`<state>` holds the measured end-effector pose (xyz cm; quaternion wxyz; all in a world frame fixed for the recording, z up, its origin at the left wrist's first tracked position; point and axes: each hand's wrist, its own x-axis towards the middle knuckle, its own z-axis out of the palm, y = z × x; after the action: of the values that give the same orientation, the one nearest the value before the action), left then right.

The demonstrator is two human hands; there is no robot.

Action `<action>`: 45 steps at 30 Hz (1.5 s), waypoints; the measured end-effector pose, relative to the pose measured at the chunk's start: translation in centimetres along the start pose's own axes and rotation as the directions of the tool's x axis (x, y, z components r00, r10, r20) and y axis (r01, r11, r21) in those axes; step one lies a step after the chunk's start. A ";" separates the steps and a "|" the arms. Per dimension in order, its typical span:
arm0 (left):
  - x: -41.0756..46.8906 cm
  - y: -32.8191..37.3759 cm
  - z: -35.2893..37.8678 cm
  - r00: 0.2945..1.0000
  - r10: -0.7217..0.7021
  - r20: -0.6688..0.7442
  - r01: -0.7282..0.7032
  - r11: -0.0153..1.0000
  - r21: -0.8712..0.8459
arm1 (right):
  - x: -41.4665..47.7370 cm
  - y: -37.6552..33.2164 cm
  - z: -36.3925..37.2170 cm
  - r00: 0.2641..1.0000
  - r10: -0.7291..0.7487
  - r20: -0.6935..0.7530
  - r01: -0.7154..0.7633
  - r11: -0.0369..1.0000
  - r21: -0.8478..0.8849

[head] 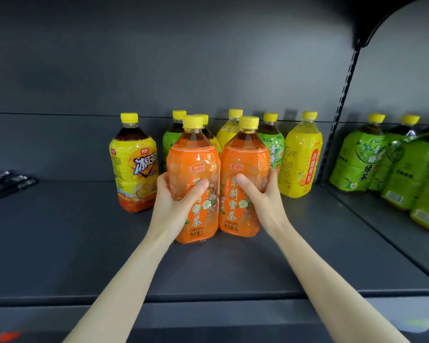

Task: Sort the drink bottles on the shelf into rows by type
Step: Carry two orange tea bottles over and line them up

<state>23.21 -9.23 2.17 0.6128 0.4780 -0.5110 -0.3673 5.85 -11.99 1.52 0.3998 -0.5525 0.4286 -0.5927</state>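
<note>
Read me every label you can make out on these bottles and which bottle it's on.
"冰红茶": leftmost bottle.
"沐典", "茉莉蜜茶", "净含量 1L": right orange bottle, in the right hand.
"沐典", "净含量 1L": left orange bottle, in the left hand.
"冰糖雪梨": rightmost yellow bottle.
"青梅绿茶": green bottle, right bay.
Other print: too blurred.

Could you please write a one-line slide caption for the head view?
Left hand and right hand each hold one of two orange bottles, side by side on the grey shelf, ahead of mixed bottles.
</note>
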 end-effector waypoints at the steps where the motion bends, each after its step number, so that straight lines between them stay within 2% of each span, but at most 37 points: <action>1: 0.0 0.0 0.1 1.000 0.014 -0.012 -0.014 1.000 0.001 | -0.1 0.0 0.2 1.000 0.009 -0.005 -0.009 1.000 0.012; 7: -0.8 0.5 0.5 0.997 0.054 -0.057 -0.055 0.998 -0.013 | -0.9 -0.8 0.9 0.995 -0.006 -0.095 0.014 0.997 0.078; 12: -3.2 2.6 0.9 0.998 0.055 -0.044 -0.059 0.993 -0.098 | -3.9 -2.4 -1.1 0.987 -0.011 -0.162 0.035 0.988 0.149; 20: -9.8 7.9 5.8 0.983 0.140 0.118 -0.111 0.969 -0.221 | -11.5 -8.6 -10.0 0.976 -0.108 -0.188 0.136 0.980 0.148; 26: -19.0 9.3 13.7 0.946 0.170 0.277 -0.085 0.952 -0.293 | -20.6 -11.4 -20.6 0.952 -0.112 -0.283 0.136 0.988 0.066; 34: -32.7 8.5 27.1 0.860 0.068 0.505 0.102 0.948 -0.302 | -34.3 -13.0 -36.4 0.887 -0.060 -0.458 0.048 0.998 -0.039; 39: -36.5 10.4 35.0 0.798 0.102 0.594 0.107 0.946 -0.306 | -37.3 -14.6 -44.5 0.820 -0.092 -0.565 0.058 0.995 -0.079; 45: -37.1 11.9 45.1 0.754 0.153 0.639 0.120 0.924 -0.362 | -36.4 -15.6 -53.9 0.792 -0.149 -0.592 0.098 0.988 -0.118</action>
<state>-29.01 19.42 4.36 0.4784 0.1854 -0.6159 -0.5978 -45.39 30.99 3.74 0.1816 -0.3797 0.5196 -0.7435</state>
